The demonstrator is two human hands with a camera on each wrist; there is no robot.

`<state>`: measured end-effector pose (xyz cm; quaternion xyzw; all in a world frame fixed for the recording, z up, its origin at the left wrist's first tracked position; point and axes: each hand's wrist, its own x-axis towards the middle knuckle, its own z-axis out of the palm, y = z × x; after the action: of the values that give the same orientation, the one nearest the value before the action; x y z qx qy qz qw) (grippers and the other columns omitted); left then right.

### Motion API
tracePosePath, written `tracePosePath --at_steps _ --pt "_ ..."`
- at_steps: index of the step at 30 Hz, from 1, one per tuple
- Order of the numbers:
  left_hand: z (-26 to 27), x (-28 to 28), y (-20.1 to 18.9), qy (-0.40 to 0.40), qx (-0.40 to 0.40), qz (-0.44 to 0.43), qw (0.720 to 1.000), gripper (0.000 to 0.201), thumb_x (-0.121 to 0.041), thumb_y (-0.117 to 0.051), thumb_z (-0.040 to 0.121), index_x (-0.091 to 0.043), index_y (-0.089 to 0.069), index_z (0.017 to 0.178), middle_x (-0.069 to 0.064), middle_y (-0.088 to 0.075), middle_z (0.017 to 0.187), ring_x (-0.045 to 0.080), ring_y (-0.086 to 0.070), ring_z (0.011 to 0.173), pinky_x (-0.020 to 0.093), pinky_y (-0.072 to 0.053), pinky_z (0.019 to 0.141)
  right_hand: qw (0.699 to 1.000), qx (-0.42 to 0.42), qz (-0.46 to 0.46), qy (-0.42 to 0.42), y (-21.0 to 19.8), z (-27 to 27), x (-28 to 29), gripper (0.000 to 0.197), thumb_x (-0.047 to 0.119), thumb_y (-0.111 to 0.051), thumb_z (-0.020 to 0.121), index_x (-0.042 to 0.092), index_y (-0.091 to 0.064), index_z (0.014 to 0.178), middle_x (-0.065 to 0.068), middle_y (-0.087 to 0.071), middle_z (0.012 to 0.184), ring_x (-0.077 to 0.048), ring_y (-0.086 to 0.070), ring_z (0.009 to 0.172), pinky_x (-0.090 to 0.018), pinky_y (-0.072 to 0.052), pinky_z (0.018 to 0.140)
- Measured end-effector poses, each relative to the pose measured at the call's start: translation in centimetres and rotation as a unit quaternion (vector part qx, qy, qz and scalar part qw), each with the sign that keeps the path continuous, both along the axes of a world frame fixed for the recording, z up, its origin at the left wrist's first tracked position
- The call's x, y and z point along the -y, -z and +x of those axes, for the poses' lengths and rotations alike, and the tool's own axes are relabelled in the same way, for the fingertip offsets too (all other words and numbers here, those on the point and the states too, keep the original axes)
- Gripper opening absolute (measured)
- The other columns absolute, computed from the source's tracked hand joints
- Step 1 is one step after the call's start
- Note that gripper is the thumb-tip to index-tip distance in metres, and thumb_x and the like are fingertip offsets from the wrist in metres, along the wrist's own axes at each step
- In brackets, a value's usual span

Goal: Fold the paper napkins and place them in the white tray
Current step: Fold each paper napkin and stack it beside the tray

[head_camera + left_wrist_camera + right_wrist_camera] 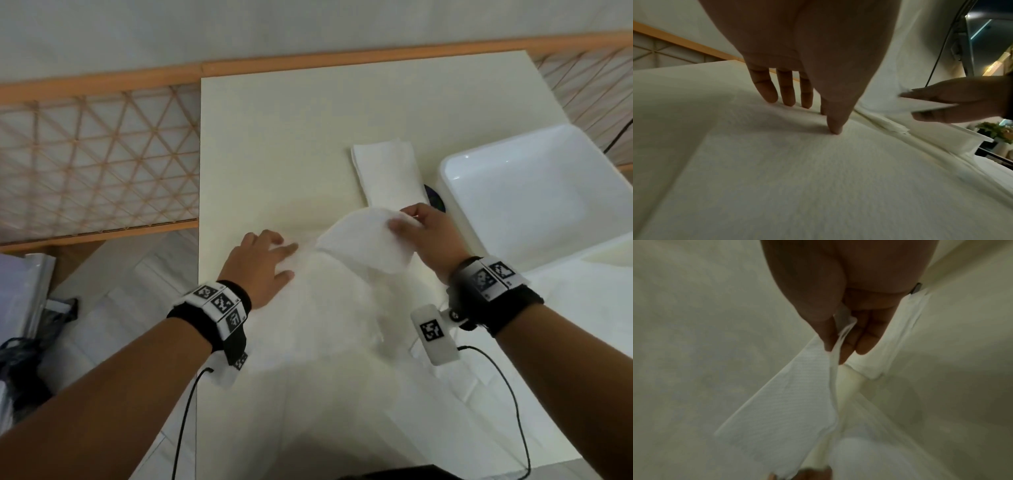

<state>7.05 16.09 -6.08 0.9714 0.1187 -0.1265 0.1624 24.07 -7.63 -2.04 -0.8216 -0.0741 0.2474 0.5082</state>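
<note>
A large white paper napkin [329, 301] lies spread on the cream table [274, 137]. My left hand [270, 257] presses flat on its left part, fingers [786, 91] straight on the paper. My right hand [414, 222] pinches the napkin's far right edge between thumb and fingers and holds that flap [363, 240] lifted and curled over toward the left. The wrist view shows the pinched flap [789, 399] hanging from my right hand [838, 347]. A folded napkin [387, 174] lies on the table beyond my hands. The white tray [534, 192] stands to the right and holds nothing.
A wooden lattice railing [96, 161] runs behind and left of the table. Bags and clutter [24, 342] sit on the floor at the lower left. A dark round object [436, 198] peeks out between the folded napkin and the tray. Cables [513, 404] trail from both wristbands.
</note>
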Motion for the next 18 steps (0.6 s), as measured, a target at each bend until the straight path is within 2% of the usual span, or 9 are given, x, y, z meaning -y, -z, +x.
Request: tracePosePath --at_steps 3,6,10,13,15,18 --pt "-0.3 1.4 -0.1 0.007 0.003 -0.016 1.0 0.051 -0.046 -0.054 0.091 -0.033 -0.045 0.14 -0.005 -0.041 0.137 0.02 -0.038 0.12 0.035 -0.037 0.098 0.994 -0.024 0.03 0.103 0.8 2.2 -0.9 0.009 0.022 -0.064 0.085 0.015 -0.06 0.089 -0.003 -0.063 0.088 -0.02 -0.06 0.08 -0.037 -0.055 0.073" --pt "-0.6 2.4 -0.2 0.006 0.017 -0.031 0.999 0.051 -0.044 -0.058 0.089 -0.031 -0.048 0.138 -0.004 -0.044 0.134 0.021 -0.04 0.118 0.036 -0.039 0.097 0.979 -0.083 0.056 0.177 1.4 3.8 -1.7 0.019 0.024 -0.058 0.09 0.011 -0.057 0.103 -0.005 -0.064 0.1 -0.021 -0.065 0.088 -0.034 -0.057 0.079" --pt "-0.6 2.6 -0.3 0.002 0.009 -0.026 1.0 0.051 -0.045 -0.055 0.09 -0.033 -0.046 0.139 -0.006 -0.042 0.136 0.02 -0.039 0.119 0.034 -0.039 0.097 0.967 -0.11 0.047 0.227 1.9 5.1 -2.2 0.024 0.025 -0.055 0.091 0.011 -0.057 0.111 0.0 -0.06 0.096 -0.016 -0.064 0.078 -0.031 -0.058 0.075" --pt "-0.5 2.8 -0.3 -0.003 0.015 -0.025 1.0 0.05 -0.043 -0.057 0.09 -0.031 -0.048 0.138 -0.004 -0.045 0.135 0.022 -0.041 0.118 0.035 -0.039 0.095 0.966 -0.098 0.015 0.238 2.0 5.1 -2.3 0.023 0.028 -0.054 0.091 0.013 -0.057 0.108 0.004 -0.06 0.087 -0.014 -0.064 0.07 -0.038 -0.059 0.076" --pt "-0.6 2.9 -0.3 -0.005 0.016 -0.019 1.0 0.05 -0.043 -0.057 0.089 -0.031 -0.049 0.137 -0.004 -0.045 0.135 0.022 -0.042 0.117 0.035 -0.038 0.094 0.965 -0.094 0.004 0.243 2.1 4.6 -2.2 0.023 0.03 -0.053 0.091 0.013 -0.056 0.106 -0.001 -0.063 0.092 -0.018 -0.067 0.073 -0.037 -0.059 0.074" --pt "-0.8 3.1 -0.4 -0.008 0.02 -0.012 1.0 0.048 -0.043 -0.058 0.089 -0.031 -0.051 0.135 -0.004 -0.047 0.133 0.022 -0.044 0.115 0.035 -0.038 0.091 0.966 -0.078 -0.027 0.245 2.2 3.8 -1.8 0.025 0.033 -0.05 0.092 0.013 -0.056 0.105 -0.004 -0.068 0.09 -0.02 -0.071 0.073 -0.03 -0.055 0.063"
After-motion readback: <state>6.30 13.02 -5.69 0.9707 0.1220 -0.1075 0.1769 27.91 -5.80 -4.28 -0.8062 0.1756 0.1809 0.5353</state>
